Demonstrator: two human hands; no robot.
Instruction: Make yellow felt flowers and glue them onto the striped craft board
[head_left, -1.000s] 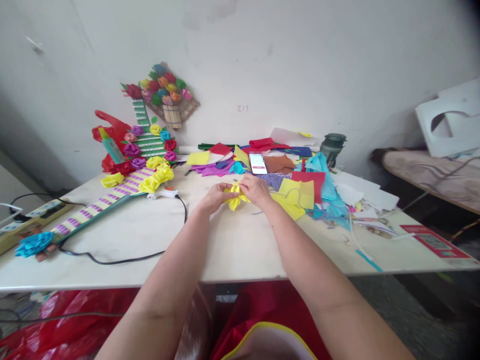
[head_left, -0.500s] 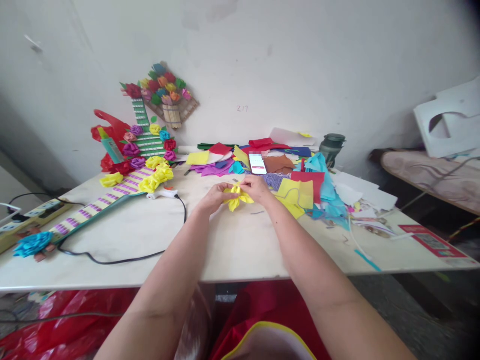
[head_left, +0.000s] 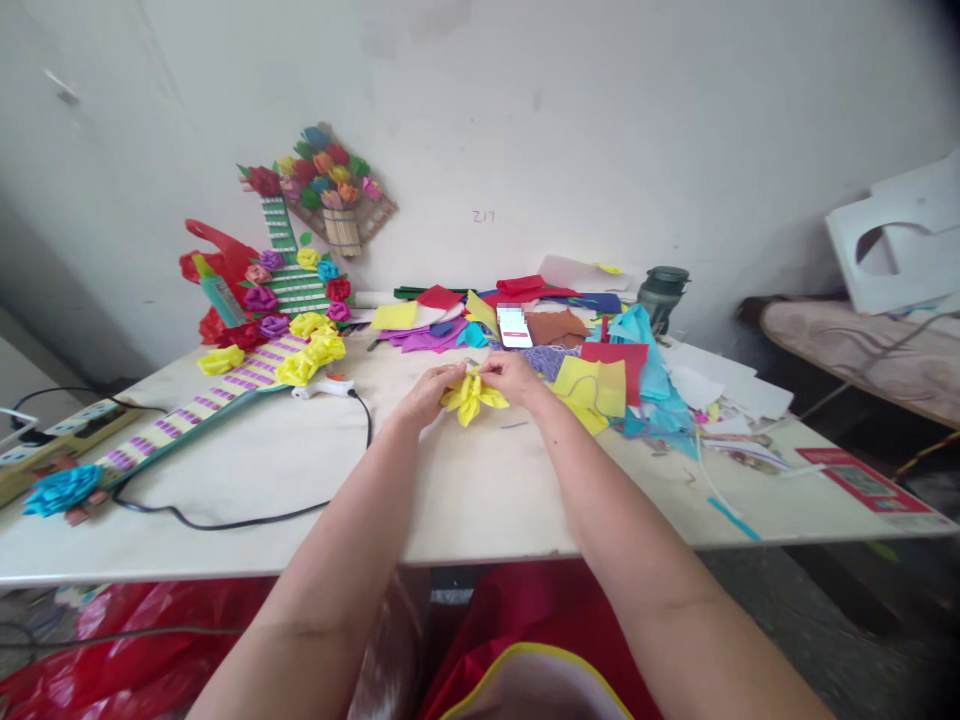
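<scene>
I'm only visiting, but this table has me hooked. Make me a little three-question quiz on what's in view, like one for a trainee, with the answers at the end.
1. What colour is the flower-shaped piece that the left hand and right hand hold?
A) Red
B) Yellow
C) Purple

2. True or false: in the picture, the phone is to the left of the dark bottle.

3. Fill in the colour: a large ____ flower sits at the lower-left end of the purple-striped strip.

Key: 1. B; 2. True; 3. blue.
</scene>
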